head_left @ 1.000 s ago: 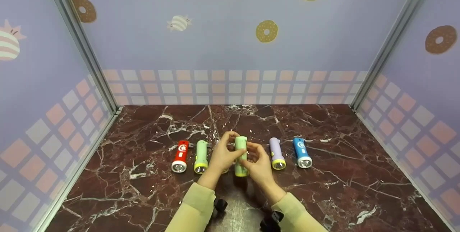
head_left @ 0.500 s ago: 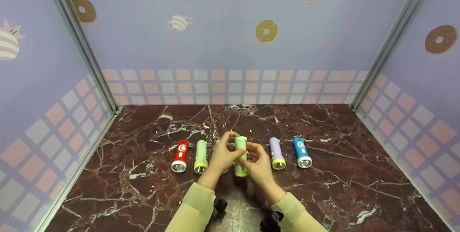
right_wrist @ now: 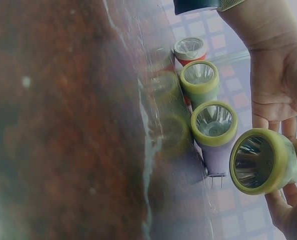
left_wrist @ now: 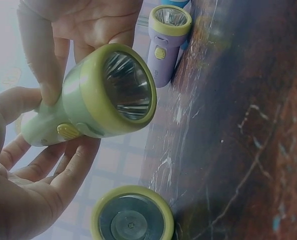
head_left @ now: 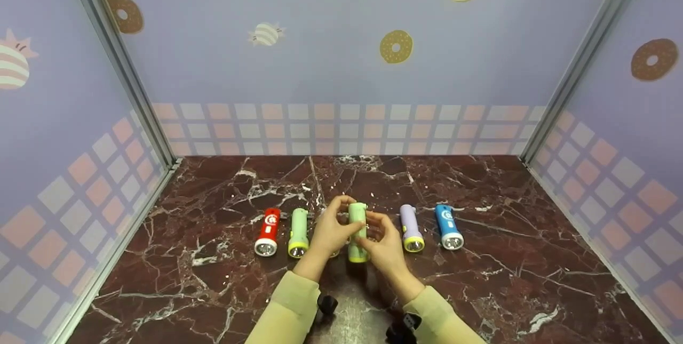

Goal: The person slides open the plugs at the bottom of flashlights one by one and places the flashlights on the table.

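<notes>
Both hands hold one light-green flashlight (head_left: 358,253) over the middle of the table. Its lens points down toward the person, inside a yellow-green rim; a ribbed yellow switch (left_wrist: 68,131) faces the left wrist camera. My left hand (head_left: 326,231) grips the body from the left, thumb across it. From the right, my right hand (head_left: 388,245) pinches the body with thumb and fingers. Behind the left hand in the head view, a purple flashlight (right_wrist: 216,157) is mostly hidden; the right wrist view shows it lying with two thin metal prongs by its tail.
Left of the hands lie a red flashlight (head_left: 268,231) and another green flashlight (head_left: 299,231). To the right are a second purple flashlight (head_left: 410,226) and a blue flashlight (head_left: 449,225). The dark red marbled table (head_left: 213,290) is enclosed by patterned walls (head_left: 331,77).
</notes>
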A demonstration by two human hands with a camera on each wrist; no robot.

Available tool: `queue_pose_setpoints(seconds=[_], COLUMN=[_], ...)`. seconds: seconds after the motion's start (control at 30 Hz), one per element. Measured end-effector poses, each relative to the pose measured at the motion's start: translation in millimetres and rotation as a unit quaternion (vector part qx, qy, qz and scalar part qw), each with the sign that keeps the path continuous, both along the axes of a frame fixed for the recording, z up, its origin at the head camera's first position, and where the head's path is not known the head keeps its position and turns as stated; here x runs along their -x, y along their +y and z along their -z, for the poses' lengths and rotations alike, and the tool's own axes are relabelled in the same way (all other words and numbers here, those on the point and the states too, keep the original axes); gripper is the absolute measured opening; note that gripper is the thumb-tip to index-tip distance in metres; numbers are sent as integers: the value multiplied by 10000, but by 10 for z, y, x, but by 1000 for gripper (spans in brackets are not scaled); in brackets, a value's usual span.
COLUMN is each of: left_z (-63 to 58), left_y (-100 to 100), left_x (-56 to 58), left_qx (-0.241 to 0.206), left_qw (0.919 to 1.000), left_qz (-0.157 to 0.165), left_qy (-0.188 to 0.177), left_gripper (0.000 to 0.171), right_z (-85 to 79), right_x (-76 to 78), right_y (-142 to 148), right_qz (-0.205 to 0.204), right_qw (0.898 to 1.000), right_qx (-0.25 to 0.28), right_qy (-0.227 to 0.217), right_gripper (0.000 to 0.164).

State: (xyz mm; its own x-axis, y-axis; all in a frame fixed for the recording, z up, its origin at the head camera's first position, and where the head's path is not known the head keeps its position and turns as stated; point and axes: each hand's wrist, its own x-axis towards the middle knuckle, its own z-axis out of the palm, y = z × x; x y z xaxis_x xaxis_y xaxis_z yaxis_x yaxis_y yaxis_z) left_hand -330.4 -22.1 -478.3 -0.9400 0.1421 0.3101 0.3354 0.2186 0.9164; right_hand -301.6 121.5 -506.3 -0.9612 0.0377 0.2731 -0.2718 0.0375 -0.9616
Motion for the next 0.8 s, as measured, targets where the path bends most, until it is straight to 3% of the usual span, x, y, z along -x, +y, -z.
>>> queue_pose_setpoints(seconds=[0.8], left_z=[1], left_y=[2], left_x=[-4], left_qx=[41], left_qw=[9999], left_qz=[19], left_qy=[-106], left_gripper=[48], right_z=[-2], right_x=[-20], right_y=[-2], right_qz=[-17], right_qw=[9999], right_qx=[14], right_qy=[126], right_gripper=[55])
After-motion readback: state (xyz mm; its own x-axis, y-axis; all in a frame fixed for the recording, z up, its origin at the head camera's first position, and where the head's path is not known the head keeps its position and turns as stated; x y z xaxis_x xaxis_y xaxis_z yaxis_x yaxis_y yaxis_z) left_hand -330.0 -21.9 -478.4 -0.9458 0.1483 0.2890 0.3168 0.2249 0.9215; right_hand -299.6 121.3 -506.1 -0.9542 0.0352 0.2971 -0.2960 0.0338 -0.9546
